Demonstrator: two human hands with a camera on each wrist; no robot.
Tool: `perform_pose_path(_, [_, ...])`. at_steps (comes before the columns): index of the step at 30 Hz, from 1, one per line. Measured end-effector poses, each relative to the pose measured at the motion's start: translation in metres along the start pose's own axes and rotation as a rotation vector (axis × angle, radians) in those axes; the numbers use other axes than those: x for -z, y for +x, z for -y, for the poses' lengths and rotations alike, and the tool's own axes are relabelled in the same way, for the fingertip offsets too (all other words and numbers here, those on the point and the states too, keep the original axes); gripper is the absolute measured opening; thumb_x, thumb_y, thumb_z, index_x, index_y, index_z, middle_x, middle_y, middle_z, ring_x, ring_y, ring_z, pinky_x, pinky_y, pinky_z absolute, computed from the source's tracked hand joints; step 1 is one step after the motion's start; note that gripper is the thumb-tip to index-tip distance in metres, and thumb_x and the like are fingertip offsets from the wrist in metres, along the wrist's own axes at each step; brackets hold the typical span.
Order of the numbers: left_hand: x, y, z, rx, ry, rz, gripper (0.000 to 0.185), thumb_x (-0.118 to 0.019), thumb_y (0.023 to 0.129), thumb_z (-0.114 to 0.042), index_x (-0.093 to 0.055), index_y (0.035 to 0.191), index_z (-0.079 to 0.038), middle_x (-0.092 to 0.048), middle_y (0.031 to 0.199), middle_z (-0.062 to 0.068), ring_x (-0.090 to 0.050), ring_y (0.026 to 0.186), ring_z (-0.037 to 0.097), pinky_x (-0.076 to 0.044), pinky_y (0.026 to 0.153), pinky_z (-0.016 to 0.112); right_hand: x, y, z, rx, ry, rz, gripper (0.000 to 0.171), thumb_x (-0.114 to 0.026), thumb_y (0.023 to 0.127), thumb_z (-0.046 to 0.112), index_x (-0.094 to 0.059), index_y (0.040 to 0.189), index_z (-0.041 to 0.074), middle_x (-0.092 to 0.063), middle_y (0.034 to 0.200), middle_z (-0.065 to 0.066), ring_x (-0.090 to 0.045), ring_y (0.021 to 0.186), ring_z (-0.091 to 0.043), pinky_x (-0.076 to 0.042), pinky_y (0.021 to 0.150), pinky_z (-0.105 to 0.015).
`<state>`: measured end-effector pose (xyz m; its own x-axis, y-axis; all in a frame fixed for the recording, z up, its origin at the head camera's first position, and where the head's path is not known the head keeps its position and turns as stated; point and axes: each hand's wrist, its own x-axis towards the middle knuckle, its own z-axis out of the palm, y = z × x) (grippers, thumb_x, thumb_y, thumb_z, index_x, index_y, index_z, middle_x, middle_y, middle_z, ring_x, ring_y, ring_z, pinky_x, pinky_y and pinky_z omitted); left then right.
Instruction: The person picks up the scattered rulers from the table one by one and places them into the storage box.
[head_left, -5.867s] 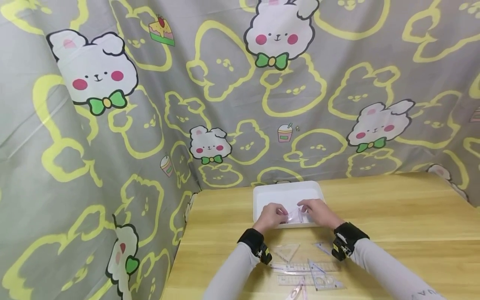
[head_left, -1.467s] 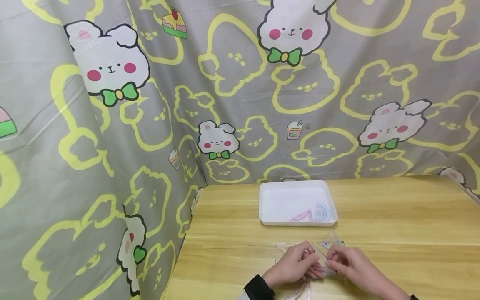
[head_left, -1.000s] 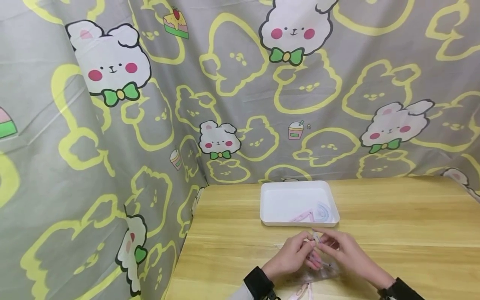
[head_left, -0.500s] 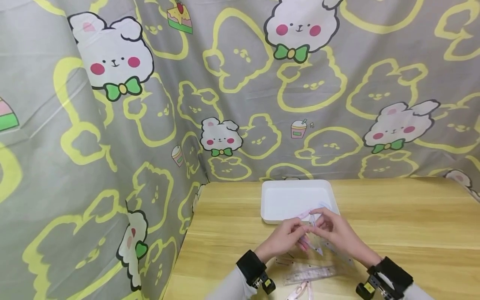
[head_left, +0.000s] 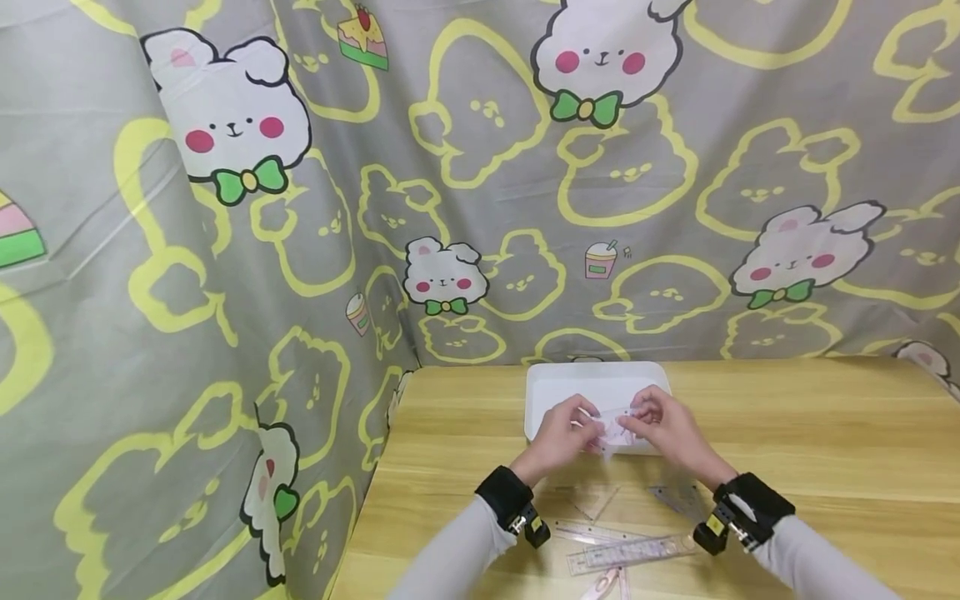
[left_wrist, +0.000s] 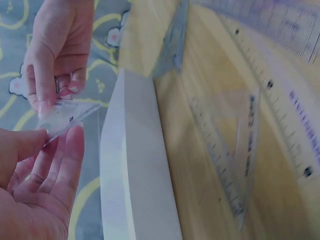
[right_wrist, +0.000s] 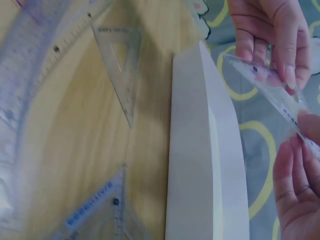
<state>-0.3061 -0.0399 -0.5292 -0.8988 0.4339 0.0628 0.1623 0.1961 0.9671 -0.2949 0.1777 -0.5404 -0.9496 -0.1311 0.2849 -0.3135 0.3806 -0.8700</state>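
Note:
Over the front of the white tray, both hands hold a clear plastic set square. My left hand pinches one end of it between thumb and fingers. At the other end, my right hand grips it with thumb and fingertips. The set square is tilted in the right wrist view, with dark print along its edge. In the left wrist view the held set square shows between the two hands, beyond the tray wall. The hands cover much of the tray's inside.
On the wooden table before the tray lie a clear set square, a bluish set square and overlapping clear rulers. A pink piece with an oval hole lies at the near edge. A patterned curtain stands behind.
Both hands have moved from over the rulers on the table, away from the body, to the tray with the set square. The rulers show again; the tray's pink and blue pieces are now covered.

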Motion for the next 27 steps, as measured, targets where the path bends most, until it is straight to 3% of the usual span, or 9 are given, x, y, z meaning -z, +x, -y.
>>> perform_pose_path(6, [0.008,0.019,0.007,-0.027,0.119,-0.029,0.012,-0.067,0.102,-0.006,-0.064,0.112,-0.001,-0.076,0.091,0.021,-0.073,0.068,0.013,-0.062,0.065,0.027,0.002,0.017,-0.009,0.006,-0.100,-0.001,0.020,-0.081,0.092,0.012,-0.063,0.097,0.005,-0.072,0.087,-0.008,-0.064,0.078,-0.012,-0.053,0.068,-0.024])
perform_pose_path(12, [0.018,0.034,0.014,-0.029,0.169,-0.048,0.013,-0.068,0.101,-0.005,-0.065,0.113,0.000,-0.077,0.091,0.018,-0.075,0.072,0.018,-0.061,0.064,0.025,0.003,0.033,-0.017,0.032,-0.223,0.015,0.017,-0.083,0.092,0.018,-0.068,0.089,0.010,-0.069,0.084,-0.002,-0.061,0.079,-0.015,-0.049,0.069,-0.026])
perform_pose_path(20, [0.029,0.060,0.028,0.055,0.151,-0.126,0.013,-0.074,0.097,-0.006,-0.061,0.097,-0.003,-0.078,0.082,0.013,-0.073,0.065,0.017,-0.062,0.063,0.032,0.003,0.063,-0.034,0.095,-0.319,0.082,0.017,-0.083,0.090,0.015,-0.069,0.081,0.013,-0.067,0.073,0.005,-0.059,0.071,-0.013,-0.046,0.069,-0.029])
perform_pose_path(27, [0.025,0.060,0.048,0.162,0.211,-0.157,0.013,-0.077,0.093,-0.003,-0.064,0.092,-0.002,-0.076,0.076,0.011,-0.071,0.061,0.021,-0.058,0.057,0.027,-0.007,0.063,-0.054,0.044,-0.341,0.194,0.011,-0.080,0.092,0.012,-0.073,0.083,0.012,-0.067,0.074,0.006,-0.057,0.072,-0.012,-0.046,0.070,-0.030])
